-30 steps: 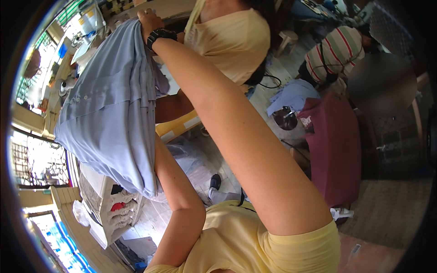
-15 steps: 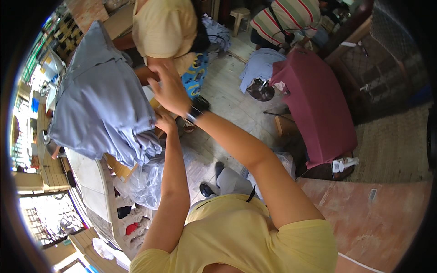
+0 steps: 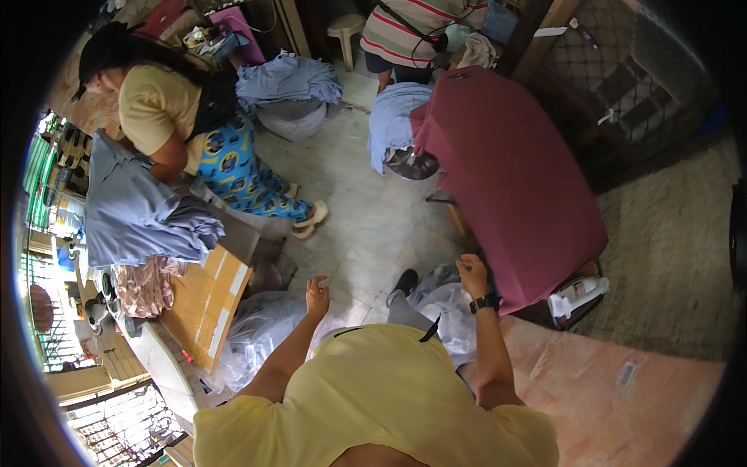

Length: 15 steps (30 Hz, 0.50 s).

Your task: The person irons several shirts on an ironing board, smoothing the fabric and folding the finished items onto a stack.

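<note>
My left hand (image 3: 317, 297) is raised over the floor near a plastic-wrapped bundle (image 3: 264, 327), its fingers loosely bent and apart, nothing in them. Close to the near left edge of a maroon cloth (image 3: 513, 171), which covers a long board or table, is my right hand (image 3: 471, 275). Its fingers are half curled, nothing shows in them, and a dark watch is on that wrist. Blue-grey cloth (image 3: 140, 210) lies heaped at the left, beyond both hands. Beside it a flat cardboard sheet (image 3: 206, 303) with white tape rests on the left table.
A co-worker (image 3: 167, 109) in patterned blue trousers bends over the blue-grey cloth. Another person (image 3: 412, 35) in a striped shirt stoops at the far end. Blue clothes (image 3: 288, 82) lie piled on the floor; a stool (image 3: 346, 35) stands behind. A white bottle (image 3: 577, 296) lies by the maroon cloth.
Both my hands have come away from the blue-grey cloth and drawn back, the right one far to the right. My view has swung right. The cardboard sheet now shows.
</note>
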Tool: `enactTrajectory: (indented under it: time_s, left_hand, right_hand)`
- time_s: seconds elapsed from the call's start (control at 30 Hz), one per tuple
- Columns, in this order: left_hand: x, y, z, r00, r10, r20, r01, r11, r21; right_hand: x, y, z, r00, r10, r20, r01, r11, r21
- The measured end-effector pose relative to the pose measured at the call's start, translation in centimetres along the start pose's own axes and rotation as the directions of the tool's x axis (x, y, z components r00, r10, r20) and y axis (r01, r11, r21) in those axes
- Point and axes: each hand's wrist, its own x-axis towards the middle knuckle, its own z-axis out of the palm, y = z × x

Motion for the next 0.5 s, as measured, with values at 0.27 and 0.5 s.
enactTrajectory:
  time_s: [0.27, 0.5]
  left_hand:
    - [17.4, 9.0, 13.0, 0.979, 0.178, 0.096, -0.174, 0.984, -0.051]
    - [39.4, 13.9, 19.5, 0.971, 0.24, -0.013, -0.24, 0.971, 0.007]
  right_hand:
    - [8.3, 0.3, -4.1, 0.998, 0.062, -0.002, -0.062, 0.998, 0.004]
    - [16.6, -5.1, -6.3, 0.98, 0.185, -0.069, -0.18, 0.981, 0.079]
